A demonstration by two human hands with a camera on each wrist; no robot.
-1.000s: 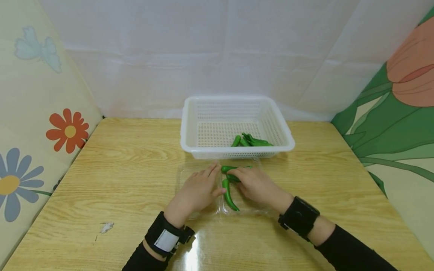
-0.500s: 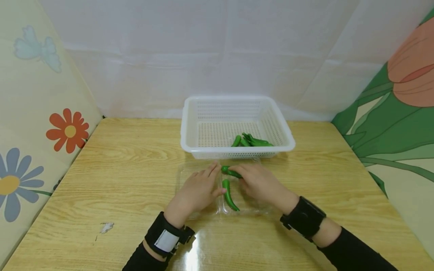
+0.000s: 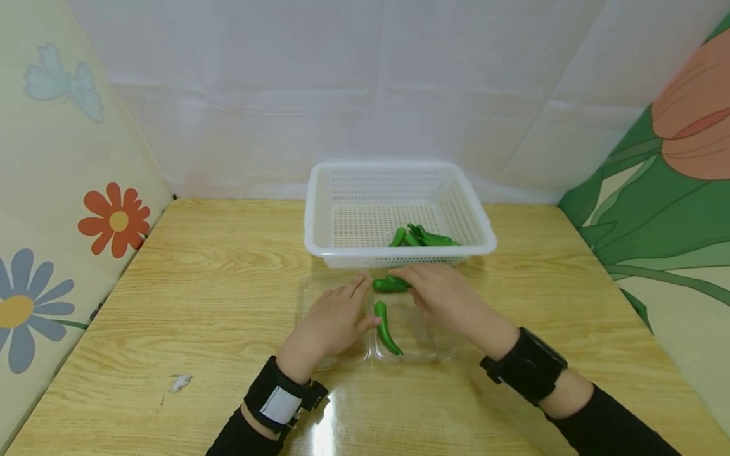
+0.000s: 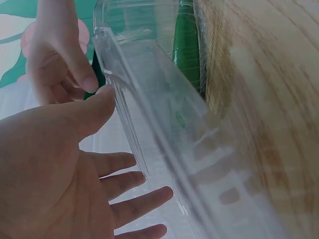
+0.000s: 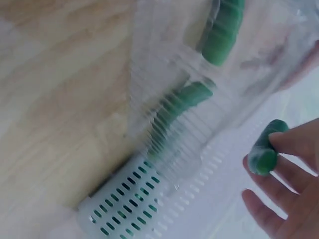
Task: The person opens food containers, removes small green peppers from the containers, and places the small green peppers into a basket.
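Observation:
A clear plastic clamshell box (image 3: 419,345) lies spread flat on the table. Green chili peppers lie in its right half: one curved pepper (image 3: 384,329) toward the near side, another (image 3: 382,286) along the far side. My right hand (image 3: 445,301) pinches a further green chili pepper (image 5: 264,149) between thumb and fingers, over the far side of the box. My left hand (image 3: 336,316) stretches over the box's left half. In the left wrist view, its fingers (image 4: 144,206) are straight and spread, and the thumb touches the clear plastic edge.
A white perforated basket (image 3: 399,252) stands just behind the box, with several green chili peppers (image 3: 424,237) at its front right. A white cloth (image 3: 371,95) hangs behind the wooden table (image 3: 199,285). Flower-patterned panels rise left and right.
My right hand has shifted right and away from me, carrying the pinched chili pepper from the middle to the far side of the box. My left hand stays in place.

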